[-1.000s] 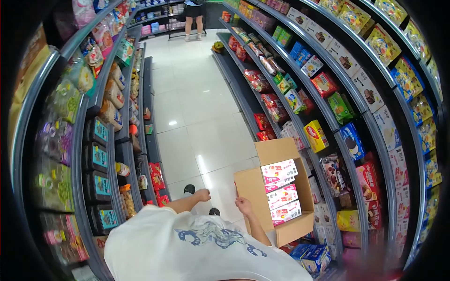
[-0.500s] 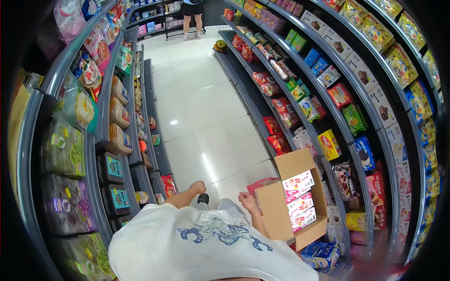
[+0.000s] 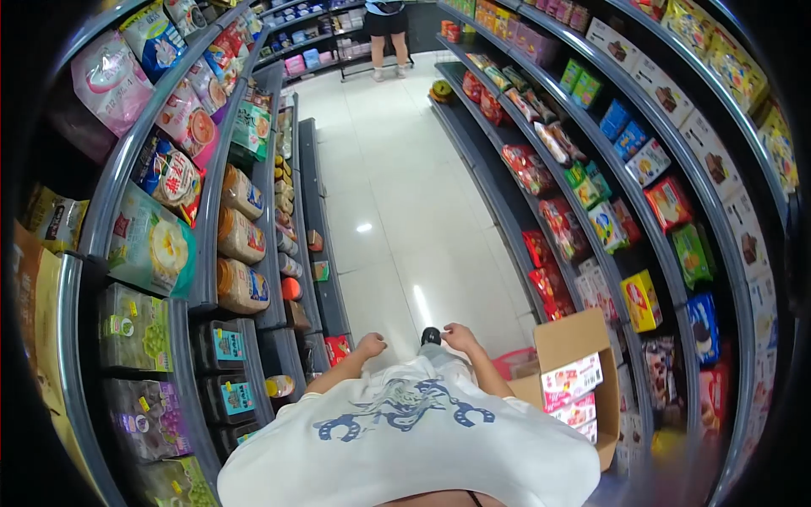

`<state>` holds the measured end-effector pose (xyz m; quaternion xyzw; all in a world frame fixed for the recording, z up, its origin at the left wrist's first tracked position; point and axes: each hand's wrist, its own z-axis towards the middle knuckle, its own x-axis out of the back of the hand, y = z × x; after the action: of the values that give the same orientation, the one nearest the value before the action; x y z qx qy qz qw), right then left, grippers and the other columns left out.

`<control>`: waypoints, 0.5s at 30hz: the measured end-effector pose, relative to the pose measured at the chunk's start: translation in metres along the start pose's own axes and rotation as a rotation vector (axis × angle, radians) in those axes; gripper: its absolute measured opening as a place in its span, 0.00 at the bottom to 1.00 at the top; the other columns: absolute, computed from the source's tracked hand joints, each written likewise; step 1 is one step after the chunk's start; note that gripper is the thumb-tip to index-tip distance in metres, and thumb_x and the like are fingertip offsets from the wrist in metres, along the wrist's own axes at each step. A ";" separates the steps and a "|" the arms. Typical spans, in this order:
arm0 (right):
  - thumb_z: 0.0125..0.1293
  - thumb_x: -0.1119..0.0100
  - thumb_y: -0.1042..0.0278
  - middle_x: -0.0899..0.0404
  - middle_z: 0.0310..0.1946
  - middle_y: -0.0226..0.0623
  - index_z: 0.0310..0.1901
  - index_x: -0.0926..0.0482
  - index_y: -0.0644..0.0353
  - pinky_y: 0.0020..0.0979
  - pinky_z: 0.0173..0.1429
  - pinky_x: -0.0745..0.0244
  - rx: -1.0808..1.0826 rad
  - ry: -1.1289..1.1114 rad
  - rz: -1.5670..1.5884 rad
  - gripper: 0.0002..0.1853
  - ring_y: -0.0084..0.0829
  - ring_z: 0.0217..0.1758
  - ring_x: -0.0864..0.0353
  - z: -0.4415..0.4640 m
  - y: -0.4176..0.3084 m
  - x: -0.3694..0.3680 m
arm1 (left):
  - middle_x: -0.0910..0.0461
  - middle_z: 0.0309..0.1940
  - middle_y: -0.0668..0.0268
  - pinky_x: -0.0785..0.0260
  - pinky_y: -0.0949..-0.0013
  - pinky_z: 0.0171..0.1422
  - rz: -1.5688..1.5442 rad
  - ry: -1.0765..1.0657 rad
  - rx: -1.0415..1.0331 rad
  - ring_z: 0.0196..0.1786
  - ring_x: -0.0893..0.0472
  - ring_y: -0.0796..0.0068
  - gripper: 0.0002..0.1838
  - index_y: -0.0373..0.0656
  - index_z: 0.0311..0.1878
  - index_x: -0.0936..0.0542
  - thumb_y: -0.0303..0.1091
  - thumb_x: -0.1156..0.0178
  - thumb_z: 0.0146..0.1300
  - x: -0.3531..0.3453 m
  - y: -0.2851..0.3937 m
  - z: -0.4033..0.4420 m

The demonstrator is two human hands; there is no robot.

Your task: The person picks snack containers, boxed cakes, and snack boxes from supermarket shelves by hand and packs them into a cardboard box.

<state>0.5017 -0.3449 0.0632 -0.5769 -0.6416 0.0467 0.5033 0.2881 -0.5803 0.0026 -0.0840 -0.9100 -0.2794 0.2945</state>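
Observation:
My left hand hangs in front of the white shirt, its fingers curled in with nothing visible in them. It is nearest to the lower left shelf, where a red packet lies, and does not touch it. My right hand is also loosely curled and holds nothing I can see. Beside my right forearm stands an open cardboard box with white and pink cartons inside. Part of a red object shows between that forearm and the box. One dark shoe appears between my hands.
Shelves of jars, bagged goods and clear fruit boxes line the left. Snack packets and a yellow box fill the right shelves. Tiled floor runs between them. A person stands at the far end by another shelf.
The view has turned left, so shelves, box and far person sit further right. My right hand has moved forward, and the shoe between my hands shows further ahead.

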 end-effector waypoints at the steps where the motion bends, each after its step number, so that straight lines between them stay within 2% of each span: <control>1: 0.58 0.40 0.53 0.17 0.45 0.48 0.53 0.20 0.62 0.37 0.57 0.25 0.031 -0.015 -0.041 0.25 0.44 0.51 0.18 0.022 -0.008 0.011 | 0.19 0.51 0.52 0.31 0.62 0.63 -0.022 0.058 0.031 0.57 0.21 0.55 0.25 0.42 0.52 0.18 0.45 0.36 0.51 0.012 -0.001 0.010; 4: 0.59 0.40 0.54 0.17 0.45 0.48 0.53 0.20 0.60 0.39 0.57 0.25 0.130 0.009 -0.178 0.24 0.46 0.51 0.19 0.075 -0.027 0.042 | 0.17 0.46 0.53 0.28 0.63 0.60 -0.055 0.187 0.088 0.52 0.18 0.58 0.24 0.41 0.50 0.17 0.44 0.35 0.50 0.049 -0.010 0.025; 6: 0.59 0.41 0.54 0.17 0.44 0.48 0.53 0.21 0.59 0.40 0.57 0.25 0.148 0.023 -0.148 0.23 0.46 0.50 0.19 0.091 -0.040 0.067 | 0.16 0.43 0.53 0.27 0.63 0.58 -0.203 0.168 0.201 0.50 0.17 0.60 0.22 0.42 0.48 0.16 0.43 0.36 0.50 0.059 -0.026 0.044; 8: 0.60 0.41 0.55 0.16 0.42 0.47 0.53 0.21 0.60 0.40 0.56 0.25 0.158 0.037 -0.037 0.23 0.45 0.49 0.18 0.111 -0.047 0.087 | 0.16 0.38 0.53 0.26 0.62 0.53 -0.080 0.280 0.165 0.45 0.16 0.60 0.18 0.42 0.41 0.15 0.42 0.37 0.50 0.069 -0.019 0.040; 10: 0.59 0.41 0.54 0.17 0.43 0.47 0.53 0.21 0.60 0.39 0.56 0.24 0.149 0.011 0.046 0.23 0.46 0.50 0.19 0.120 -0.039 0.098 | 0.16 0.33 0.53 0.25 0.62 0.47 -0.151 0.287 0.221 0.40 0.16 0.60 0.15 0.41 0.36 0.15 0.41 0.39 0.49 0.070 -0.010 0.033; 13: 0.59 0.42 0.52 0.17 0.45 0.48 0.52 0.20 0.60 0.40 0.57 0.25 0.100 -0.022 -0.101 0.25 0.46 0.52 0.19 0.135 0.009 0.089 | 0.18 0.24 0.55 0.27 0.62 0.37 -0.164 0.242 0.286 0.29 0.17 0.63 0.14 0.39 0.30 0.16 0.41 0.41 0.50 0.061 -0.027 0.047; 14: 0.59 0.42 0.50 0.18 0.46 0.48 0.51 0.20 0.61 0.41 0.58 0.25 0.074 -0.046 -0.147 0.25 0.46 0.53 0.20 0.135 0.019 0.087 | 0.19 0.20 0.56 0.27 0.62 0.35 -0.156 0.196 0.237 0.26 0.18 0.66 0.14 0.39 0.30 0.16 0.41 0.41 0.50 0.057 -0.045 0.061; 15: 0.59 0.42 0.49 0.19 0.49 0.48 0.52 0.20 0.61 0.41 0.60 0.26 0.073 -0.126 -0.212 0.26 0.46 0.55 0.21 0.134 0.024 0.088 | 0.17 0.25 0.53 0.26 0.60 0.40 -0.170 0.243 0.250 0.32 0.16 0.60 0.15 0.39 0.31 0.15 0.42 0.41 0.51 0.069 -0.025 0.046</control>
<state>0.4397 -0.1982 0.0344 -0.4831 -0.7271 0.0528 0.4849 0.2017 -0.5763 0.0008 0.0649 -0.8992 -0.1964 0.3855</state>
